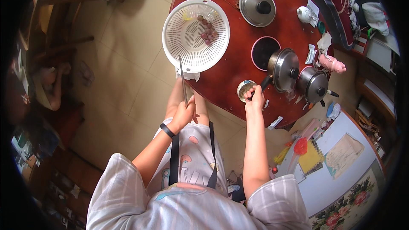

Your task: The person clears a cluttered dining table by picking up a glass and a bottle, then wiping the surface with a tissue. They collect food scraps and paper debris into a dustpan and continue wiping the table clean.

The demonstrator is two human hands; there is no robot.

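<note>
My left hand (185, 113) grips a pair of thin chopsticks (183, 83), which look like metal and point away from me, their tips over the near rim of a white plastic colander (169, 49). A small bunch of grapes (208, 33) lies inside the colander. My right hand (255, 98) is closed around the black handle (266, 83) of a lidded saucepan (282, 70). The pan appears tilted, its steel lid facing to the right. Beneath my right hand, partly covered by it, is a patterned bowl (244, 86).
On the red table (220, 86) are a black round pad (263, 53) with a pink rim, a loose pot lid (257, 6), another lidded pot (313, 84), a white teapot (304, 14) and a pink bottle-like object (332, 64). Another person (52, 83) is at the left.
</note>
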